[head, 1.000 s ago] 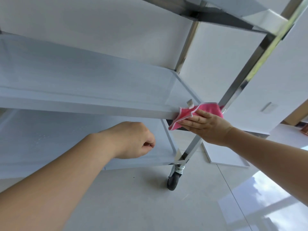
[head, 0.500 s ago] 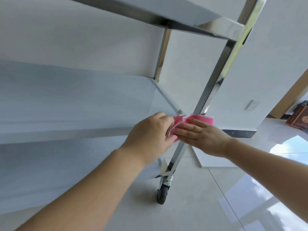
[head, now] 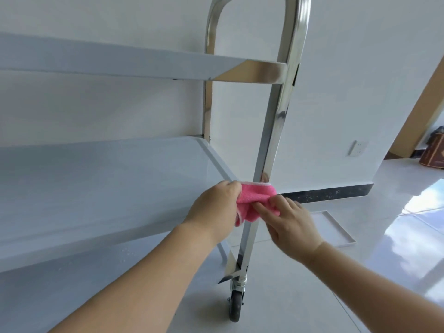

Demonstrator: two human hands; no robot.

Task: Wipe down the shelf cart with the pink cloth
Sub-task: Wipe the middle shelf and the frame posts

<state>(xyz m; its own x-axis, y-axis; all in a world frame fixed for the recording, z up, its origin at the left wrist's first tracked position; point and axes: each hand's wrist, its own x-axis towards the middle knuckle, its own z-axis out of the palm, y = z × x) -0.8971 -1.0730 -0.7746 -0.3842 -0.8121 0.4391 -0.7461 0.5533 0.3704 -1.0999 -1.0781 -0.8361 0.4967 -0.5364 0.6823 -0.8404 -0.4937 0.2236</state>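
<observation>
The steel shelf cart [head: 276, 116] fills the left and centre, with a top shelf, a middle shelf [head: 108, 179] and a lower shelf in sight. The pink cloth [head: 249, 200] is bunched against the cart's near right upright post at the middle shelf's corner. My left hand [head: 213, 210] grips the cloth's left side with closed fingers. My right hand [head: 290, 222] pinches its right side from the other side of the post. Part of the cloth is hidden behind both hands.
A caster wheel [head: 235, 306] sits under the post on the glossy tiled floor. A flat white tray [head: 334, 227] lies on the floor by the white wall. A wall socket [head: 358, 148] and a brown bag [head: 432, 155] in a doorway are at the right.
My left hand rose from below the middle shelf and took hold of the cloth beside my right hand. The view tilted up, showing the cart's handle.
</observation>
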